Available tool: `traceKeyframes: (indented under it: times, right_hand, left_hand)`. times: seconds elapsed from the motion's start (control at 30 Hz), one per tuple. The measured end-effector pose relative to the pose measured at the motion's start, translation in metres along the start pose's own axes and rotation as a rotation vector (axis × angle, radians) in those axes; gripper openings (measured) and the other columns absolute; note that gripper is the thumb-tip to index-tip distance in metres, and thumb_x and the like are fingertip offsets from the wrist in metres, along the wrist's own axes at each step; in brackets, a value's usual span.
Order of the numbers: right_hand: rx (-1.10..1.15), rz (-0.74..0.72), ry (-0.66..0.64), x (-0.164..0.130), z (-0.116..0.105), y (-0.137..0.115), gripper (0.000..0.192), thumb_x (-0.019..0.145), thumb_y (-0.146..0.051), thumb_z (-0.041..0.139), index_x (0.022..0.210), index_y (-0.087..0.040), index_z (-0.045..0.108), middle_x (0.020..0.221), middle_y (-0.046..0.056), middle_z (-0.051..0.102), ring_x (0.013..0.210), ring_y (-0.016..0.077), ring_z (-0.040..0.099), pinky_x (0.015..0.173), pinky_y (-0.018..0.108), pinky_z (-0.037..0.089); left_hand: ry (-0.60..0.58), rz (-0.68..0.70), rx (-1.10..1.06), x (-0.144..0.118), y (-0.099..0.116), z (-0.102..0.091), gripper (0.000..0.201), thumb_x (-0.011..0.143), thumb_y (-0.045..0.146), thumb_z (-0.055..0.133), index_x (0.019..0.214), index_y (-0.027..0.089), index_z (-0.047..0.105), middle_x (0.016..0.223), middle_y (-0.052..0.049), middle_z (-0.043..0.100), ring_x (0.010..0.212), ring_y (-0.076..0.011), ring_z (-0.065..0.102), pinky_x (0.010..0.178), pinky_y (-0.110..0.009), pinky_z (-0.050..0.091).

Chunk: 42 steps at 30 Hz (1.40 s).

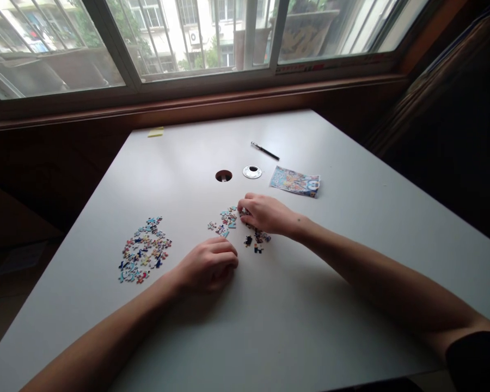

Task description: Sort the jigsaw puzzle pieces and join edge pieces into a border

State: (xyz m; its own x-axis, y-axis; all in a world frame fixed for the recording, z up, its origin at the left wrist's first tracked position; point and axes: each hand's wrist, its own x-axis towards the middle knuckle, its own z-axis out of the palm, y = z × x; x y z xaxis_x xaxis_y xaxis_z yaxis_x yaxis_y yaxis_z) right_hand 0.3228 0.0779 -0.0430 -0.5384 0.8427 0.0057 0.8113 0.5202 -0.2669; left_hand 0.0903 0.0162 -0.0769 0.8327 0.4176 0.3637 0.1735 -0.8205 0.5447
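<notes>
My right hand [265, 213] reaches over the smaller group of jigsaw pieces [228, 216] in the middle of the table. Its thumb and fingers are bent together around a jigsaw piece [244, 213], mostly covered by the fingers. Loose dark and yellow pieces [258, 248] lie just below that hand. Nearer to me, my left hand [208, 264] rests on the tabletop with its fingers curled in; whatever they hold, if anything, is hidden. A larger spread of jigsaw pieces [145, 250] lies to the left of it.
On the white table [310, 305] a printed picture sheet [296, 181] lies beyond my right hand. Farther back are a black pen [265, 151], a round metal cover [252, 172] and an open cable hole [224, 176]. A yellow strip [155, 132] marks the far edge, below a window.
</notes>
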Motion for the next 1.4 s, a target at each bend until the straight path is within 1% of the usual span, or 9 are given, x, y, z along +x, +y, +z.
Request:
traceKeyframes:
  times: [0.17, 0.3, 0.43, 0.57, 0.7, 0.93, 1.07, 1.27, 1.4]
  right_hand:
    - [0.090, -0.024, 0.038, 0.001, 0.001, 0.002, 0.014, 0.088, -0.018, 0.062, 0.101, -0.016, 0.068, 0.099, 0.009, 0.066, 0.082, 0.0169, 0.060, 0.074, 0.026, 0.042]
    - [0.154, -0.022, 0.041, 0.003, -0.001, 0.003, 0.017, 0.084, -0.011, 0.063, 0.098, -0.015, 0.072, 0.098, 0.009, 0.067, 0.079, 0.0146, 0.060, 0.076, 0.025, 0.043]
    - [0.187, -0.034, 0.062, 0.004, 0.000, 0.006, 0.021, 0.082, -0.010, 0.064, 0.099, -0.016, 0.075, 0.095, 0.008, 0.070, 0.079, 0.0151, 0.062, 0.077, 0.025, 0.045]
    - [0.194, -0.002, 0.057, 0.006, 0.001, 0.008, 0.022, 0.081, -0.012, 0.068, 0.100, -0.016, 0.075, 0.090, 0.007, 0.073, 0.080, 0.0164, 0.064, 0.074, 0.026, 0.046]
    - [0.231, 0.036, 0.042, 0.005, -0.005, 0.007, 0.020, 0.081, -0.009, 0.064, 0.093, -0.016, 0.078, 0.087, 0.006, 0.076, 0.077, 0.0155, 0.066, 0.071, 0.025, 0.048]
    - [0.314, 0.095, 0.025, 0.001, -0.021, 0.001, 0.026, 0.083, -0.007, 0.061, 0.099, -0.017, 0.079, 0.092, 0.006, 0.078, 0.082, 0.0153, 0.070, 0.076, 0.025, 0.053]
    - [0.355, 0.093, 0.034, 0.001, -0.026, 0.001, 0.026, 0.081, -0.006, 0.062, 0.097, -0.018, 0.079, 0.088, 0.004, 0.078, 0.078, 0.0139, 0.071, 0.073, 0.023, 0.053]
    - [0.502, 0.142, -0.055, -0.001, -0.032, 0.004, 0.023, 0.080, -0.009, 0.064, 0.096, -0.018, 0.078, 0.079, 0.003, 0.077, 0.070, 0.0128, 0.071, 0.061, 0.020, 0.052]
    - [0.612, 0.151, -0.165, -0.004, -0.040, 0.005, 0.021, 0.083, -0.010, 0.062, 0.098, -0.017, 0.075, 0.080, 0.004, 0.077, 0.072, 0.0135, 0.072, 0.061, 0.019, 0.054]
  left_hand:
    - [-0.005, -0.006, -0.008, 0.002, 0.001, -0.001, 0.018, 0.077, 0.006, 0.054, 0.089, 0.019, 0.055, 0.090, -0.006, 0.064, 0.083, -0.0189, 0.052, 0.075, -0.031, 0.046]
    - [-0.016, -0.012, -0.008, 0.002, 0.001, -0.002, 0.018, 0.078, 0.006, 0.053, 0.089, 0.019, 0.055, 0.090, -0.007, 0.063, 0.083, -0.0188, 0.052, 0.075, -0.032, 0.045]
    - [-0.019, -0.014, -0.012, 0.001, 0.002, -0.002, 0.017, 0.078, 0.006, 0.053, 0.089, 0.019, 0.055, 0.091, -0.007, 0.063, 0.084, -0.0191, 0.052, 0.075, -0.032, 0.045]
    - [-0.017, -0.014, -0.005, 0.001, 0.002, -0.002, 0.016, 0.079, 0.007, 0.053, 0.088, 0.019, 0.056, 0.090, -0.007, 0.064, 0.083, -0.0188, 0.052, 0.075, -0.032, 0.046]
    - [-0.017, -0.007, -0.002, 0.002, 0.003, -0.002, 0.014, 0.080, 0.009, 0.052, 0.089, 0.019, 0.057, 0.090, -0.008, 0.064, 0.083, -0.0190, 0.053, 0.075, -0.032, 0.047]
    - [-0.019, 0.000, -0.003, 0.002, 0.001, -0.002, 0.013, 0.080, 0.010, 0.053, 0.089, 0.019, 0.057, 0.090, -0.008, 0.065, 0.084, -0.0193, 0.053, 0.075, -0.032, 0.047]
    - [-0.021, -0.002, 0.000, 0.000, -0.001, -0.002, 0.014, 0.080, 0.009, 0.052, 0.089, 0.019, 0.057, 0.091, -0.008, 0.065, 0.085, -0.0195, 0.054, 0.076, -0.033, 0.047]
    - [-0.026, 0.007, -0.001, -0.001, -0.002, -0.001, 0.015, 0.080, 0.009, 0.053, 0.090, 0.019, 0.057, 0.093, -0.008, 0.065, 0.086, -0.0197, 0.054, 0.076, -0.033, 0.047]
    - [-0.028, -0.004, 0.003, -0.002, -0.003, 0.000, 0.014, 0.081, 0.009, 0.052, 0.090, 0.019, 0.057, 0.093, -0.009, 0.065, 0.086, -0.0197, 0.055, 0.077, -0.033, 0.048]
